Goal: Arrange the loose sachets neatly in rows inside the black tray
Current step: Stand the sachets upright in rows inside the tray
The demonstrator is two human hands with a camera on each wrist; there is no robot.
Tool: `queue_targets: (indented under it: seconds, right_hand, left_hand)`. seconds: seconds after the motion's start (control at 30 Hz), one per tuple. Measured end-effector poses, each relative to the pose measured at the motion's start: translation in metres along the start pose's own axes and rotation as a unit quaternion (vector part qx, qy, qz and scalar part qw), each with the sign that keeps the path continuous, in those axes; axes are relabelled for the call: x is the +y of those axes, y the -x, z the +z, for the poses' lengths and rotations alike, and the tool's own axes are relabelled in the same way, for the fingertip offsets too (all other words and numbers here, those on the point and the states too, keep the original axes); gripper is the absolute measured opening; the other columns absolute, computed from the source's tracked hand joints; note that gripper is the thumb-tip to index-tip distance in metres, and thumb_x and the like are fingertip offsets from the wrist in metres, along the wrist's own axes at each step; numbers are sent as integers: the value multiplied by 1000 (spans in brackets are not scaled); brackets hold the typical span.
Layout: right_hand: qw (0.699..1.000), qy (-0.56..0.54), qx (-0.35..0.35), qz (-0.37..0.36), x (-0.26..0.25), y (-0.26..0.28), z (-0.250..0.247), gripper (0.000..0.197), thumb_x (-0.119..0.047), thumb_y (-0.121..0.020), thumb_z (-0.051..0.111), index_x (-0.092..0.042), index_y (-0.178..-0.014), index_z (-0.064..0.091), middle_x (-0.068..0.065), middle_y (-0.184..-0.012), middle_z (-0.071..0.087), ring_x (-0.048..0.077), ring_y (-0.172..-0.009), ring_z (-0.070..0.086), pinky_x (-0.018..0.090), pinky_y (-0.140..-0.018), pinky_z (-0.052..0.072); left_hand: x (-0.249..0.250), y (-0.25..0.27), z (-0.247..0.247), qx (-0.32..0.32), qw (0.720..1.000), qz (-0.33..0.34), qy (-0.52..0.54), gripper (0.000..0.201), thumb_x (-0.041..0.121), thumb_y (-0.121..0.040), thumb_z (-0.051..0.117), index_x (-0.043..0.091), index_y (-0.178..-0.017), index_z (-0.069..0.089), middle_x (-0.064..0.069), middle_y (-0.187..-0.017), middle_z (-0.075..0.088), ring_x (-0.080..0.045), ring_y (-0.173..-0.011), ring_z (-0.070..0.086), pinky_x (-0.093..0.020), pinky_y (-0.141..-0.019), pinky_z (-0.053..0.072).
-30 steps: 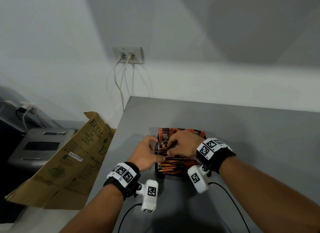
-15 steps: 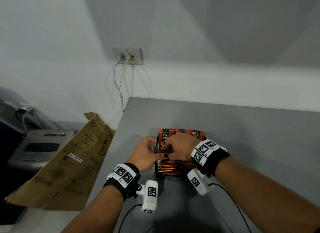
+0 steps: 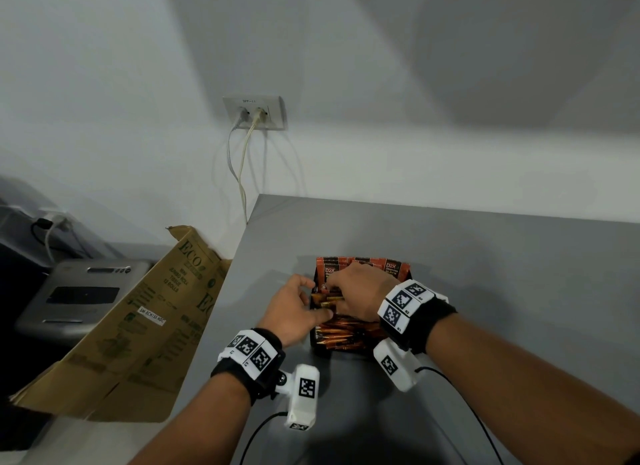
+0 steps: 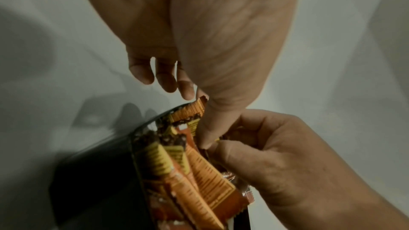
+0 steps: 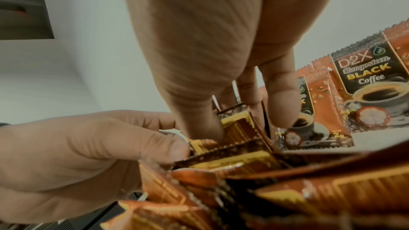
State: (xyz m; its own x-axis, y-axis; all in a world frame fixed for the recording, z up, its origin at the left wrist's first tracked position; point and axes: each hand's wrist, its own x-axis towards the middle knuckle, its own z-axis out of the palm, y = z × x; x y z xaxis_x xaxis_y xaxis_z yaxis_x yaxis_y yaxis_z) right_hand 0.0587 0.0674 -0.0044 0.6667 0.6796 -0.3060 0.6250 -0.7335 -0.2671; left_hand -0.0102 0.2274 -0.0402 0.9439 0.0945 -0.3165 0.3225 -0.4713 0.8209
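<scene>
A black tray (image 3: 313, 343) on the grey table (image 3: 502, 274) holds several orange coffee sachets (image 3: 346, 333) lying crosswise. More sachets (image 3: 393, 269) stand upright along its far wall, printed faces toward me (image 5: 365, 80). My left hand (image 3: 318, 302) is at the tray's left wall (image 4: 99, 172); its thumb presses on the sachet ends inside, its fingers (image 4: 166, 80) are outside, and one sachet edge (image 4: 199, 104) sits between them. My right hand (image 3: 334, 291) reaches into the tray from above. Its thumb and fingers (image 5: 281, 107) dip among the sachets and pinch one (image 5: 241, 128).
A flattened brown cardboard box (image 3: 138, 326) leans off the table's left edge over a grey machine (image 3: 79, 295). A wall socket (image 3: 254, 113) with two cables hangs behind the table's far left corner. Bare grey tabletop lies right of and behind the tray.
My right hand has slid left and a little farther back over the tray, close to the left hand. The left hand has stayed at the tray's left wall.
</scene>
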Motion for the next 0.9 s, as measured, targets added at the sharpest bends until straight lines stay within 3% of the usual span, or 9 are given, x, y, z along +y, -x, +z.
queue_targets:
  seconds: [0.17, 0.27, 0.4, 0.53, 0.63, 0.73, 0.83, 0.9]
  right_hand:
    - [1000, -18, -11, 5, 1, 1, 5, 41, -22, -89, 70, -17, -128, 59, 5, -116, 66, 24, -105, 63, 33, -87, 51]
    - [1000, -20, 0, 2, 0, 2, 6, 26, -16, -91, 64, -16, -117, 63, 5, -108, 67, 23, -100, 63, 29, -80, 49]
    - [998, -57, 33, 13, 5, 3, 3, 12, -18, -90, 64, -20, -102, 64, 0, -96, 66, 18, -86, 62, 34, -80, 54]
    - [983, -165, 70, 48, 12, 15, -3, 23, -20, -89, 67, -22, -112, 64, -5, -100, 67, 12, -85, 64, 30, -80, 55]
    - [962, -244, 110, 64, 18, 25, -12, 19, -19, -87, 68, -22, -106, 66, -6, -94, 68, 14, -82, 67, 31, -75, 57]
    - [919, -344, 180, 72, 22, 33, -22, 9, -15, -84, 72, -19, -90, 66, 0, -85, 72, 22, -77, 71, 42, -75, 60]
    - [816, -537, 207, 58, 12, 46, -32, 10, 0, -86, 70, -5, -95, 67, 11, -88, 76, 26, -77, 73, 40, -74, 61]
    - [757, -625, 186, 42, 3, 53, -36, 15, 5, -87, 67, -2, -100, 66, 15, -91, 76, 30, -78, 71, 38, -71, 59]
  left_hand:
    - [3, -1, 2, 4, 998, 39, -52, 46, 16, -81, 79, 26, -119, 55, 4, -79, 51, -7, -65, 51, -15, -55, 43]
    - [3, -4, 3, 11, 997, 48, -64, 36, 14, -82, 78, 22, -113, 63, 6, -76, 53, -6, -63, 52, -11, -53, 42]
    - [0, -5, 0, 21, 999, 16, -31, 38, 13, -79, 78, 26, -110, 60, 1, -85, 58, -11, -74, 59, -21, -64, 49]
    - [-2, -5, -6, 17, 1000, -11, 3, 41, 7, -79, 74, 28, -109, 57, 3, -88, 56, -9, -72, 55, -19, -59, 44]
    - [3, -3, -9, 28, 997, 9, 64, 42, -1, -80, 72, 24, -109, 56, 0, -99, 57, -12, -83, 57, -24, -68, 46]
    - [21, 3, -7, 27, 968, 40, 246, 40, -1, -80, 75, 11, -113, 56, -7, -103, 63, -15, -91, 63, -22, -74, 51]
    - [46, 8, 0, -35, 890, 52, 451, 49, 10, -77, 72, 3, -123, 57, -14, -110, 70, -21, -96, 70, -32, -85, 58]
    - [63, 11, 5, -89, 841, 49, 532, 42, 11, -79, 65, 0, -120, 62, -18, -107, 71, -27, -93, 70, -37, -84, 57]
